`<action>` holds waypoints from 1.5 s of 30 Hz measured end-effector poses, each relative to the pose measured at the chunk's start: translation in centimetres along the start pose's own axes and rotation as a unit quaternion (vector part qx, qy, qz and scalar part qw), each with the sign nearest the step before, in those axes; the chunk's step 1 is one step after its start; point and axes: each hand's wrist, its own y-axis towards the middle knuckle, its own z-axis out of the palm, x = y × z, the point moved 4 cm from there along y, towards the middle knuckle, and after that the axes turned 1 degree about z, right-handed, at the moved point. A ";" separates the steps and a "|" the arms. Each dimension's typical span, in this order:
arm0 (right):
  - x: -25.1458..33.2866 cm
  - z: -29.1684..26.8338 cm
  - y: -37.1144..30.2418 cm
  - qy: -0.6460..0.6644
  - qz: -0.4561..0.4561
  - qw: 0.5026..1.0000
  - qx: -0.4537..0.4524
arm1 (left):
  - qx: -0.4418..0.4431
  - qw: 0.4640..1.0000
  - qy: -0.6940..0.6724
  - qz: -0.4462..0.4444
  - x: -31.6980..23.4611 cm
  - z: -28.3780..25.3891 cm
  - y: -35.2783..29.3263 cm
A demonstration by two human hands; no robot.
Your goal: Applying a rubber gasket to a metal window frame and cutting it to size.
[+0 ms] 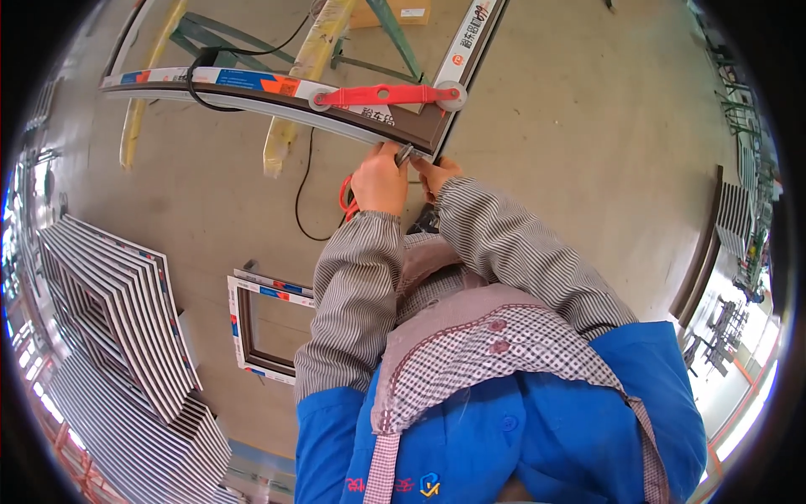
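Observation:
My left hand (pixel 382 181) is closed just below the near corner of a brown and white window frame (pixel 416 126). A short metal tool tip (pixel 405 155) sticks out between its thumb and fingers; the rest of that tool is hidden in the hand. Beside my left wrist shows an orange-red loop (pixel 346 196), and I cannot tell whether it belongs to the tool. At the same corner my right hand (pixel 438 175) has its fingers bent in close to the frame's edge, and what they pinch is hidden. Across the corner lies a red bar (pixel 382 95) with a round pale pad at each end.
Yellow-wrapped supports (pixel 319 46) on green legs (pixel 395 38) carry the frame. A black cable (pixel 300 189) loops over it and down to the floor. A small frame (pixel 238 328) stands at my left, near stacked striped frames (pixel 126 294). Long brown profiles (pixel 697 260) lie at right.

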 end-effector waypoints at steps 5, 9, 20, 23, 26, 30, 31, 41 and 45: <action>0.0 -1.6 0.0 -0.208 -0.016 0.978 0.008 | -0.197 0.953 -0.212 -0.092 3.3 0.4 -2.2; 4.6 -4.8 -6.4 -0.434 -0.443 0.778 -0.098 | 0.021 0.668 -0.646 -0.369 6.1 5.3 -2.6; 12.8 0.8 -5.9 -0.747 -0.517 0.416 -0.045 | -0.128 0.308 -0.882 -0.334 22.7 1.9 -4.2; 12.8 -0.1 -8.4 -0.688 -0.449 0.570 0.025 | -0.217 0.255 -0.880 -0.335 31.0 -2.5 -8.0; 11.7 -1.0 -11.2 -0.586 -0.485 0.641 0.099 | -0.263 0.434 -0.808 -0.300 33.5 -8.7 -7.7; 11.1 -2.4 -13.2 -0.742 -0.357 0.564 0.065 | -0.188 0.508 -0.815 -0.208 27.8 -15.8 -0.2; 10.9 -3.2 -12.9 -0.768 -0.339 0.542 0.043 | -0.173 0.522 -0.814 -0.187 25.9 -17.1 1.9; 12.8 3.6 -11.7 -0.794 -0.317 0.517 0.045 | -0.215 0.525 -0.808 -0.161 22.7 -16.1 14.6; 12.4 1.4 -12.4 -0.842 -0.226 0.486 0.063 | -0.214 0.550 -0.783 -0.199 23.5 -15.9 15.4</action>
